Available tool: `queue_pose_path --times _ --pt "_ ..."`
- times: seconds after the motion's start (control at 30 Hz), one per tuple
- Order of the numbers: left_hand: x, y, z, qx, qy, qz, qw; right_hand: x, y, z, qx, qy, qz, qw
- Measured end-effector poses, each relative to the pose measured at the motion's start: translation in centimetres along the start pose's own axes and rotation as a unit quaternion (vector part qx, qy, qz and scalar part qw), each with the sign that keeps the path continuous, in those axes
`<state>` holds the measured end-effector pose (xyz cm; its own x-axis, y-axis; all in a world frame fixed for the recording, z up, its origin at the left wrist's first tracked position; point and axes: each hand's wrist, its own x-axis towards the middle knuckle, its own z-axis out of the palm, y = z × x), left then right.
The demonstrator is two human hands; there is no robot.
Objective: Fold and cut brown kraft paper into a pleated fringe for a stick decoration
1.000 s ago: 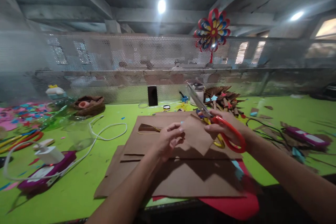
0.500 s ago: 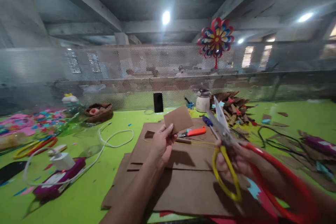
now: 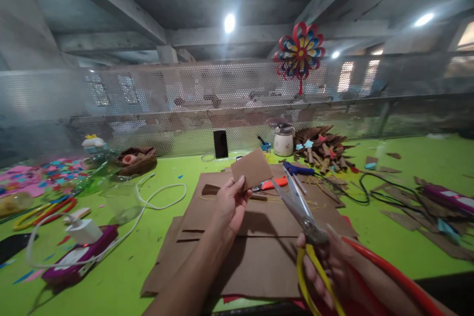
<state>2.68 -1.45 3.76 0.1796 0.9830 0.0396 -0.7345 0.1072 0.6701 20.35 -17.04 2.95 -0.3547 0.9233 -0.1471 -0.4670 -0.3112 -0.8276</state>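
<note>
Bright green tabletop (image 3: 128, 271) runs up to a perforated screen (image 3: 237, 79), with a looped paper flower (image 3: 300, 53) high on its right. Along the back, a pale jar (image 3: 284, 144) stands upright with its grey lid on, so its contents cannot be seen. Just left of it, a small blue cup (image 3: 265, 147) holds a dark stick that leans out over the rim. Farther left, a brown bowl (image 3: 150, 156) cradles a pinkish roll (image 3: 129, 159), and in front of it sits a clear cup (image 3: 126, 205), the green showing through its wall; whatever it may hold is too faint to tell. Right of the jar lies a heap of brown rolls (image 3: 326, 155) dotted with pale blue and red stars. The left hand (image 3: 233, 202) has a narrow grip, pinching a square of card (image 3: 254, 168) by its lower edge above the stacked brown sheets (image 3: 266, 261). The right hand's (image 3: 326, 261) grip is closed around the scissors (image 3: 311, 232), whose blades are slightly parted and point toward the card. Behind them, an orange-handled cutter (image 3: 276, 183) and a blue glue gun (image 3: 301, 170) lie on the sheets, the gun's black cord (image 3: 361, 200) trailing right.
</note>
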Motion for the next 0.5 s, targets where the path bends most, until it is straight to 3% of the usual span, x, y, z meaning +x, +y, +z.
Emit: queue_pose_path --times 0.3,0.5 --pt "-0.4 -0.5 0.2 0.03 -0.047 -0.02 0.998 2.4 2.0 -0.8 0.098 -0.009 -0.018 0.995" --pt "-1.1 -1.3 0.5 0.058 -0.073 -0.038 0.995 4.7 3.3 -0.2 0.142 -0.037 -0.091 0.985"
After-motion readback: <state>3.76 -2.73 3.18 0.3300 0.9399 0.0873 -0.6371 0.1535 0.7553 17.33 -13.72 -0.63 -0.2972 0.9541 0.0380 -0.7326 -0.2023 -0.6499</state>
